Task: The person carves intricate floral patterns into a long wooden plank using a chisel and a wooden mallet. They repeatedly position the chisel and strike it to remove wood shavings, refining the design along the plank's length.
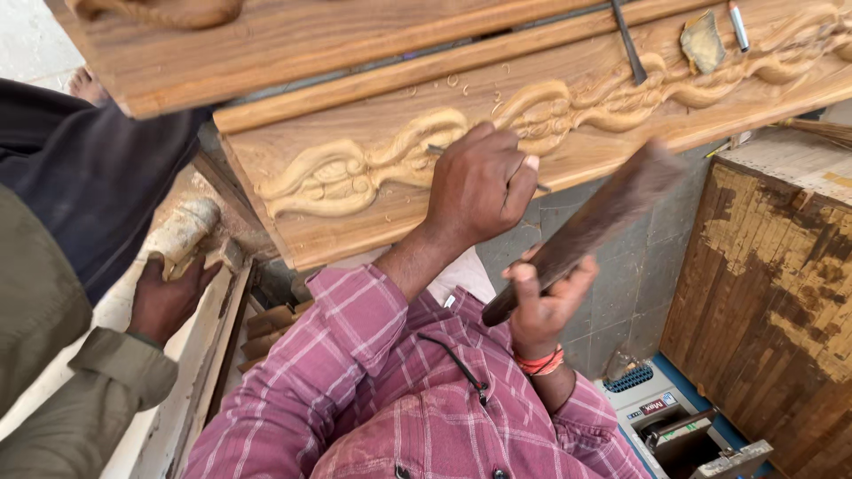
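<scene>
Two hands are at work on one carving. The left hand (479, 186) is closed in a fist around a thin metal chisel (437, 150), whose tip points toward ten o'clock and rests on the pale carved wooden board with a raised twisting vine relief (355, 182). At five o'clock from that fist, the right hand (543, 302), with an orange band at the wrist, grips the lower end of a dark, flat wooden mallet (599, 217). The mallet slants up toward two o'clock and is blurred by motion.

To my eye, the cut will go best with the chisel held low along the curve of the relief, the fist braced on the board, and light, square taps on the chisel's end.

Further along the board, at one o'clock, lie a slim dark metal tool (628, 43), a flat grey stone (703, 40) and a small silver pen-shaped piece (738, 25). At nine o'clock, a co-worker's hand in an olive sleeve (169, 300) holds a pale rounded wooden piece (182, 235). A worn brown wooden cabinet (772, 275) stands at three o'clock.
</scene>
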